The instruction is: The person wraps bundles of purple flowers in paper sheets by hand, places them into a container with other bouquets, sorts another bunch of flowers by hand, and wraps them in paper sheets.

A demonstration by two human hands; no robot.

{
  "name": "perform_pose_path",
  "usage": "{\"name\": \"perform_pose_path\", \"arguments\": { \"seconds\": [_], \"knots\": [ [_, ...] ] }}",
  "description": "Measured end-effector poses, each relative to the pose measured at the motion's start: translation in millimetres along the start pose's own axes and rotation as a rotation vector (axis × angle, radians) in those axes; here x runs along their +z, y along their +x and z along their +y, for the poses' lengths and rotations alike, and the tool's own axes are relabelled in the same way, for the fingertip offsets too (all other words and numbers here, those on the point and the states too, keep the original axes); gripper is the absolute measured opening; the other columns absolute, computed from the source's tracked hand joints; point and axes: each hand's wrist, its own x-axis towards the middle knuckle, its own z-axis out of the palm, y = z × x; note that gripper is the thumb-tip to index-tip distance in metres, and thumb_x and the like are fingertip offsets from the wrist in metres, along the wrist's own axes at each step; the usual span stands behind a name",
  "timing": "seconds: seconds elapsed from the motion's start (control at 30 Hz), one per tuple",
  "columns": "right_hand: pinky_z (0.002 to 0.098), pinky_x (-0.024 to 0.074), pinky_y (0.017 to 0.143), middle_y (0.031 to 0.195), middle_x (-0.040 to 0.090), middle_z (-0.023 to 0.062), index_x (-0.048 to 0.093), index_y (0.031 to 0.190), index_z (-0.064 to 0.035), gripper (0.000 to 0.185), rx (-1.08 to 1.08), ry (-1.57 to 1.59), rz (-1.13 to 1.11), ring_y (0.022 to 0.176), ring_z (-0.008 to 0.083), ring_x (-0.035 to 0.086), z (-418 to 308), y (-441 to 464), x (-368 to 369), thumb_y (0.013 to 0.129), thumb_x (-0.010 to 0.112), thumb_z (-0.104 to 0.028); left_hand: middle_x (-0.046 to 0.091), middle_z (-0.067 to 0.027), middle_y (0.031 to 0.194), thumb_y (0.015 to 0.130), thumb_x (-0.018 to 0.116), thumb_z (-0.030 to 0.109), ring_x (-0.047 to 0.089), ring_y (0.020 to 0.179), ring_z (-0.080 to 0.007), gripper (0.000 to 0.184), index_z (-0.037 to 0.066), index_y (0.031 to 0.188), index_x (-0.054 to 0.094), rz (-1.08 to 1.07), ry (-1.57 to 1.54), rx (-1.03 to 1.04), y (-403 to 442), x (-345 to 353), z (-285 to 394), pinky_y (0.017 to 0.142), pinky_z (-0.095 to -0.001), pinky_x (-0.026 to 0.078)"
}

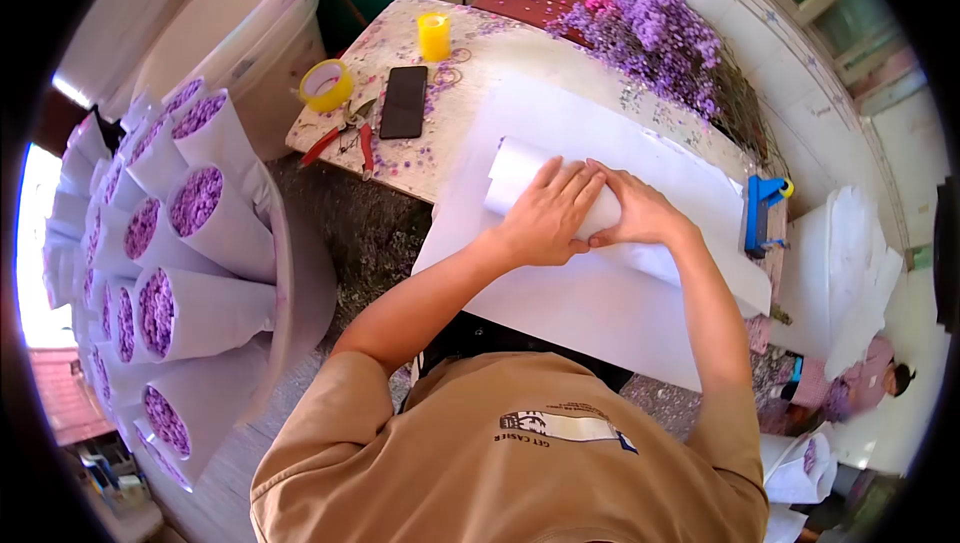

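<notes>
A roll of white wrapping paper [511, 178] lies slanted on the large white sheets spread over the table. My left hand [552, 211] rests across the top of the roll, fingers together and curved over it. Around its right end my right hand [638, 207] is wrapped, with its fingertips meeting those of the left. Both hands are closed on the paper. Whatever the roll contains, if anything, is hidden. Beneath it, a flat white sheet [560, 318] hangs over the table's front edge.
Pliers with red handles [366, 148], a black phone [404, 103], and yellow tape rolls [327, 85] sit at the table's left. Purple flowers [665, 43] lie behind; a blue tape dispenser [757, 215] stands right. Wrapped bouquets [225, 208] fill a tub at left. Another person [865, 383] is far right.
</notes>
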Motion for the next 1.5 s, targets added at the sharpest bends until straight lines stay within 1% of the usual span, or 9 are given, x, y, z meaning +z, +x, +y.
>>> {"name": "perform_pose_path", "arguments": {
  "seconds": [0.17,0.23,0.73,0.87,0.93,1.0,1.1,1.23,1.5],
  "knots": [
    [0.0424,0.0438,0.107,0.136,0.054,0.0185,0.026,0.160,-0.0281,0.118,-0.035,0.074,-0.073,0.128,0.0367,0.052,7,10,-1,0.061,0.090,-0.040,0.068,-0.0102,0.116,0.083,0.073,0.007,0.063,0.110,-0.0287,0.044,0.005,0.126,0.062,0.355,-0.389,-0.170,-44,-27,-23,0.095,-0.0413,0.046],
    [0.0415,0.0446,0.105,0.130,0.056,0.0177,0.027,0.160,-0.0278,0.117,-0.025,0.044,-0.087,0.123,0.0358,0.054,2,9,-6,0.061,0.090,-0.039,0.070,-0.0072,0.101,0.086,0.073,0.009,0.065,0.094,-0.0197,0.029,0.003,0.114,0.067,0.577,-0.575,-0.666,-59,-31,-33,0.082,-0.0335,0.048],
    [0.0406,0.0450,0.105,0.130,0.056,0.0115,0.034,0.158,-0.0280,0.110,-0.149,0.073,-0.035,0.122,0.0329,0.055,11,10,-4,0.063,0.089,-0.038,0.058,0.0016,0.074,0.085,0.075,0.005,0.048,0.072,-0.0085,0.008,0.001,0.087,0.068,0.360,-1.096,-1.069,-58,-15,-56,0.066,-0.0275,0.041],
    [0.0408,0.0451,0.105,0.131,0.056,0.0112,0.034,0.157,-0.0286,0.109,-0.127,0.095,-0.053,0.122,0.0329,0.055,14,11,-6,0.063,0.088,-0.039,0.061,-0.0025,0.083,0.082,0.074,0.002,0.053,0.077,-0.0157,0.013,0.002,0.092,0.067,0.287,-0.833,-0.976,-50,-35,-51,0.074,-0.0312,0.043],
    [0.0405,0.0454,0.105,0.131,0.056,0.0112,0.034,0.157,-0.0300,0.109,-0.124,0.112,-0.065,0.122,0.0328,0.055,12,11,-6,0.063,0.089,-0.039,0.064,-0.0083,0.104,0.079,0.077,0.004,0.059,0.096,-0.0262,0.026,0.005,0.102,0.064,0.562,-0.185,-0.531,-40,-42,-45,0.086,-0.0376,0.043],
    [0.0406,0.0454,0.105,0.132,0.055,0.0118,0.036,0.157,-0.0260,0.108,-0.139,0.144,-0.066,0.122,0.0332,0.055,17,11,-3,0.063,0.089,-0.039,0.062,-0.0119,0.121,0.075,0.080,0.007,0.056,0.115,-0.0327,0.038,0.007,0.109,0.061,0.512,-0.253,-0.264,-13,-47,-23,0.094,-0.0431,0.040],
    [0.0409,0.0456,0.105,0.136,0.054,0.0131,0.039,0.154,-0.0169,0.107,-0.159,0.113,-0.027,0.124,0.0337,0.055,26,9,7,0.063,0.089,-0.039,0.062,-0.0155,0.127,0.085,0.074,0.037,0.054,0.123,-0.0338,0.048,0.006,0.119,0.062,0.236,-0.046,-0.104,17,-20,-6,0.110,-0.0512,0.035],
    [0.0417,0.0460,0.105,0.142,0.052,0.0151,0.044,0.148,-0.0050,0.101,-0.187,-0.023,0.097,0.128,0.0335,0.054,25,2,5,0.063,0.088,-0.039,0.061,-0.0170,0.130,0.089,0.065,0.052,0.053,0.124,-0.0350,0.064,0.005,0.131,0.059,-0.038,0.076,-0.197,21,1,-7,0.114,-0.0549,0.031],
    [0.0406,0.0439,0.109,0.142,0.053,0.0145,0.043,0.152,-0.0117,0.098,-0.095,0.230,0.035,0.130,0.0320,0.053,32,-11,-9,0.066,0.086,-0.033,0.061,-0.0192,0.128,0.091,0.060,0.057,0.053,0.123,-0.0368,0.070,0.003,0.135,0.058,-0.050,0.154,-0.212,21,5,0,0.112,-0.0571,0.031]
  ]
}}
